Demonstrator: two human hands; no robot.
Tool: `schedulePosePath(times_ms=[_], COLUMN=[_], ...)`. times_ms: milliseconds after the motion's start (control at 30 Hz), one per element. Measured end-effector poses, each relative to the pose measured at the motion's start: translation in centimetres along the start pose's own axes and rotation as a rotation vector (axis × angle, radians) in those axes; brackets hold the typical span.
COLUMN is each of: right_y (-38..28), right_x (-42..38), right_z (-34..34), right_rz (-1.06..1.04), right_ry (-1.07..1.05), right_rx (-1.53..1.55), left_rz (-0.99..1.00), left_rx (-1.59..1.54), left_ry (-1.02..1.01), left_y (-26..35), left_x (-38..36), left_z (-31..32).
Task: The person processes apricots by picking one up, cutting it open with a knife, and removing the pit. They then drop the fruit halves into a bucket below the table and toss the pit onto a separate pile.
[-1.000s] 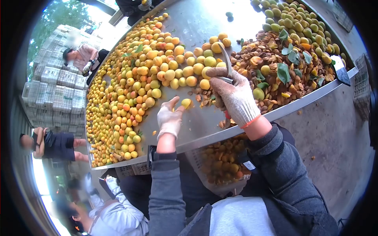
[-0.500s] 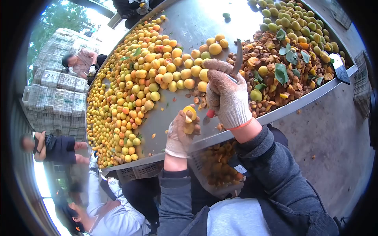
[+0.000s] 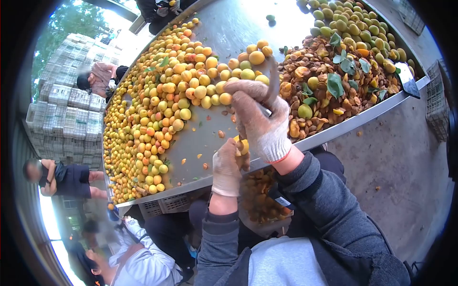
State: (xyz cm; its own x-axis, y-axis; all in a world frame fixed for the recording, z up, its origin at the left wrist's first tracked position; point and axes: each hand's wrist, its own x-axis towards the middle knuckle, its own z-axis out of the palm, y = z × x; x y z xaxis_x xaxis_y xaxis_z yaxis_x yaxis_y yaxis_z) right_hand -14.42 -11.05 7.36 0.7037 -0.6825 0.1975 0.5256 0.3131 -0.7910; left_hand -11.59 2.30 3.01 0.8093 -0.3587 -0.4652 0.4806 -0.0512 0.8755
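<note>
My left hand [image 3: 228, 164], in a stained white glove, is closed on a yellow apricot [image 3: 244, 147] over the table's near edge. Right beside it, my gloved right hand [image 3: 265, 117] grips a knife. The curved knife blade [image 3: 273, 83] points up and away, slightly blurred. Fingers of my right hand reach down to the apricot; whether they touch it is hard to tell. To the right of my right hand lies a heap of brown apricot pits [image 3: 324, 71] mixed with green leaves. Whole apricots [image 3: 191, 81] spread over the table beyond and left of my hands.
The metal table [image 3: 191, 143] has a raised rim. Greener apricots [image 3: 353, 28] lie at its far right. A crate of apricot pieces [image 3: 257, 198] stands below the near edge. Several people are around, one person [image 3: 143, 262] at near left. Stacked crates [image 3: 67, 109] rise behind.
My right hand has moved left and down, bringing it against my left hand. My left hand has shifted slightly right and turned, so the cut face of the apricot shows less.
</note>
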Motion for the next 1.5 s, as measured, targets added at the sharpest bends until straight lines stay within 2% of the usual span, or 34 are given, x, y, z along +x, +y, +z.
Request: schedulePosePath(times_ms=[33,67,100,133,167,267,300,333,367,400,433,467,500,533,567,600,633,667,700,767,833,867,933,967,1033,1067,1167,1233,1267,1333,1400,1500], right_y=[0.5,0.4,0.1,0.0,0.5,1.9,1.7,2.1,2.7,3.1,1.6,1.9,2.4,2.6,2.5,2.3,2.4,2.6,2.9,3.7,4.7,5.1,5.1,5.1,5.4,5.5,5.0,4.5,4.1,3.0,2.1,1.3], right_x=[0.1,0.2,0.5,0.8,1.7,3.0,3.2,2.9,2.0,1.3,0.9,0.8,0.9,1.1,1.4,2.2,2.7,3.0,3.1,3.2,3.4,3.6,3.9,4.0,4.0,4.2,4.3,4.2,4.1,4.0,3.9,3.4], right_z=[0.2,0.3,0.5,0.5,0.2,-0.3,0.1,0.3,0.4,0.4,0.2,0.1,0.1,0.2,0.6,0.0,-0.4,-0.6,-0.5,-0.5,-0.6,-0.7,-0.9,-1.1,-1.3,-1.4,-1.6,-1.7,-1.8,-1.6,-1.3,-0.8], right_rz=[-0.083,-0.081,0.074,0.228,0.293,0.37,0.407,0.405,0.114,-0.178,-0.186,-0.181,-0.186,-0.192,-0.025,0.202,0.306,0.41,0.408,0.463,0.515,0.566,0.586,0.608,0.603,0.598,0.593,0.584,0.524,0.464,0.38,0.389], right_ry=[-0.049,-0.049,-0.059,-0.067,-0.033,0.006,0.029,0.028,-0.114,-0.253,-0.428,-0.427,-0.364,-0.299,-0.097,0.017,0.095,0.17,0.162,0.281,0.321,0.36,0.331,0.31,0.297,0.284,0.314,0.326,0.328,0.325,0.223,0.062], right_rx=[-0.002,-0.001,0.048,0.097,0.123,0.23,0.151,0.152,0.009,-0.134,-0.275,-0.276,-0.207,-0.139,0.026,0.091,0.228,0.367,0.371,0.57,0.616,0.658,0.719,0.779,0.838,0.89,0.893,0.919,0.84,0.76,0.531,0.413], left_rz=[0.13,0.26,0.258,0.166,0.071,0.044,0.044,0.072,0.099,0.099,0.721,1.358,1.355,0.929,0.506,0.089,0.051,0.058,0.058,0.063,0.156,0.16,-0.067,-0.063,-0.091,-0.087,-0.046,0.025,0.029,0.027,0.048,0.085], left_rx=[0.167,0.334,0.335,0.241,0.147,0.15,0.15,0.299,0.448,0.448,0.846,1.218,1.218,0.872,0.525,0.174,0.162,0.162,0.084,0.008,0.003,0.003,-0.232,-0.23,-0.385,-0.383,-0.408,-0.368,-0.371,-0.304,-0.249,-0.091], left_ry=[-0.018,-0.035,-0.034,0.021,0.076,0.084,0.084,0.115,0.147,0.147,0.179,0.194,0.192,0.162,0.128,0.093,-0.017,-0.013,0.044,0.1,-0.051,-0.049,-0.097,-0.096,-0.266,-0.269,-0.244,-0.301,-0.3,-0.158,-0.099,0.017], left_y=[-0.3,-0.5,-0.3,0.3,0.5,0.3,0.4,0.7,0.8,0.0,-1.6,-2.6,-2.3,-1.3,-0.2,0.4,0.1,0.0,0.2,0.2,0.0,0.1,0.4,0.3,0.3,0.2,0.3,-0.3,-0.3,0.0,0.1,0.5], left_x=[0.1,0.1,-0.1,-0.4,-0.5,-0.2,-0.2,-0.2,-0.2,0.9,2.8,3.8,3.4,2.3,1.2,0.6,1.4,1.2,0.8,0.5,0.3,0.3,0.6,0.7,0.9,0.8,0.2,0.7,0.7,0.5,0.4,0.0], left_z=[-0.3,-0.4,-0.1,0.4,0.7,0.2,0.3,0.5,0.6,0.0,-1.1,-1.8,-1.4,-0.7,0.0,0.1,-1.3,-1.3,-0.6,0.0,0.0,-0.2,-0.5,-0.7,-0.9,-0.7,0.5,0.3,0.3,0.4,0.2,0.3])
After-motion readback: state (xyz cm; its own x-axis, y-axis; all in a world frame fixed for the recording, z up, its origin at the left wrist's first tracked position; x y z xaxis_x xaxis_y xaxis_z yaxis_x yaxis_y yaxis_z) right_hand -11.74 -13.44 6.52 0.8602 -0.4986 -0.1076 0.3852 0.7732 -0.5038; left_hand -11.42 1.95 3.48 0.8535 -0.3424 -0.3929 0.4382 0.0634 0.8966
